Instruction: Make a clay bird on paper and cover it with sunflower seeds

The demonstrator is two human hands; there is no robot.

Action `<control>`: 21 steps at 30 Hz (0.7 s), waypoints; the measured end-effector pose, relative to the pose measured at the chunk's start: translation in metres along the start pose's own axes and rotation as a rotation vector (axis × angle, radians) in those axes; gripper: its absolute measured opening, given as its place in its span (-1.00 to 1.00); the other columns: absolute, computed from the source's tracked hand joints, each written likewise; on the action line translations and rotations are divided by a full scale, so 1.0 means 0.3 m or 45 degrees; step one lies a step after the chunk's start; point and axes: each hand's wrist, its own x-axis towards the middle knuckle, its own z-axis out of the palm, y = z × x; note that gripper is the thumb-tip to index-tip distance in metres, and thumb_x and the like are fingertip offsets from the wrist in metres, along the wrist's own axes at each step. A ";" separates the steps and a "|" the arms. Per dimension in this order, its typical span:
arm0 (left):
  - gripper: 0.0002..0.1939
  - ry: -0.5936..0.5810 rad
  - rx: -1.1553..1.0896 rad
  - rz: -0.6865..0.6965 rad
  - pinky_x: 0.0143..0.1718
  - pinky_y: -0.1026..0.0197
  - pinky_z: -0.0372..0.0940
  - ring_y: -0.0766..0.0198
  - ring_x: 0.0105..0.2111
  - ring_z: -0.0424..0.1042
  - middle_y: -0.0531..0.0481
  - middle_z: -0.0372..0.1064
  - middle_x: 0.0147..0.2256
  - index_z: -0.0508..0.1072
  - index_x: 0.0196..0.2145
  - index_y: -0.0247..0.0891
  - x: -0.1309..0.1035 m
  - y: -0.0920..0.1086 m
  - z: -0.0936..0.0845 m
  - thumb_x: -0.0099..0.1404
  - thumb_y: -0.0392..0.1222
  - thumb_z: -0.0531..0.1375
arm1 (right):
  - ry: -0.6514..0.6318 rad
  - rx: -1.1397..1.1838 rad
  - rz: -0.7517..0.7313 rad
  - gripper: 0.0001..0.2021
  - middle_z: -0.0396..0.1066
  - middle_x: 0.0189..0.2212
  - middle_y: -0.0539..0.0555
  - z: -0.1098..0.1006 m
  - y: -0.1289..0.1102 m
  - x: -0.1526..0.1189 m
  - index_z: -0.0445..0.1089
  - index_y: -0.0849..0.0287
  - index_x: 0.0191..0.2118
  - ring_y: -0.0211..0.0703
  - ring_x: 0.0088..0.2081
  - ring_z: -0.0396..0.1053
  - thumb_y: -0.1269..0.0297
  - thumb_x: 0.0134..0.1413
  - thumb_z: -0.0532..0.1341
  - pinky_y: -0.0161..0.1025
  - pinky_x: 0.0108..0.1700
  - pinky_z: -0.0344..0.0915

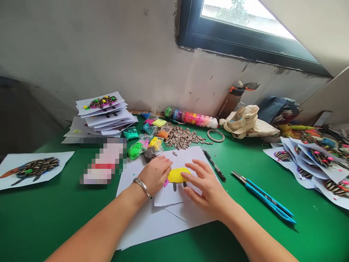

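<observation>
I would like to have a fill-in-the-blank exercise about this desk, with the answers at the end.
The oval clay body between the left hand and the right hand is ____ in colour. Around the left wrist is a silver-coloured ____. The cutter has a ____ handle. The desk has a ____ top.

Missing words: yellow; bracelet; blue; green.

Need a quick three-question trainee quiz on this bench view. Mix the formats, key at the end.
1. True or false: the silver bracelet is on the wrist of the left hand.
2. What colour is the clay shape between the hands? A) green B) yellow C) blue
3. Fill in: the black pen lies between the right hand and the blue ____.
Key: 1 true; 2 B; 3 utility knife.
</observation>
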 end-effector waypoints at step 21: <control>-0.69 -0.012 -0.125 -0.070 0.15 -0.03 0.25 0.07 0.03 0.40 -0.14 0.50 -0.08 0.56 -0.22 -0.22 0.009 0.005 -0.002 0.32 -0.23 0.01 | -0.235 -0.150 -0.042 -0.58 0.05 0.29 0.15 -0.009 -0.003 -0.012 0.30 -0.10 0.16 0.27 0.32 -0.12 -0.02 0.22 0.10 0.41 0.22 -0.12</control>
